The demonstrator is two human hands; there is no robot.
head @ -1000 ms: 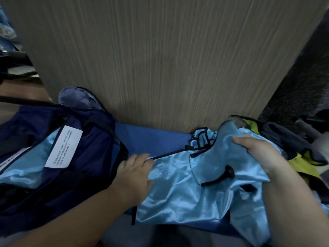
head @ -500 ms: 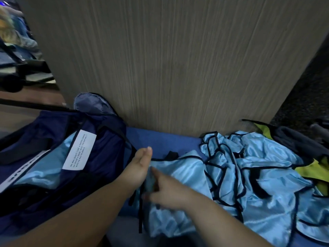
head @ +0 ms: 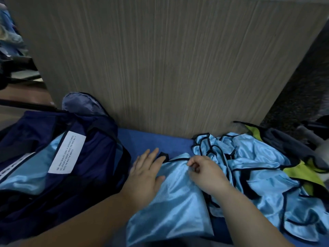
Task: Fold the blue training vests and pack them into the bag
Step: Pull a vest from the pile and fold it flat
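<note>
One folded vest (head: 174,207) | left hand (head: 146,173) flat on it | right hand (head: 206,173) pinches edge

Blue surface (head: 156,141) ran along foot of wood-grain panel (head: 169,68). On it: navy bag (head: 96,157) left, folded blue vest (head: 174,202) middle, heap of blue vests (head: 258,157) right, yellow-green garment (head: 300,170) beyond.

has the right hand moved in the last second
Yes. The right hand has gone left, from the vest heap beside the yellow-green vest to the folded vest near the bag.
</note>
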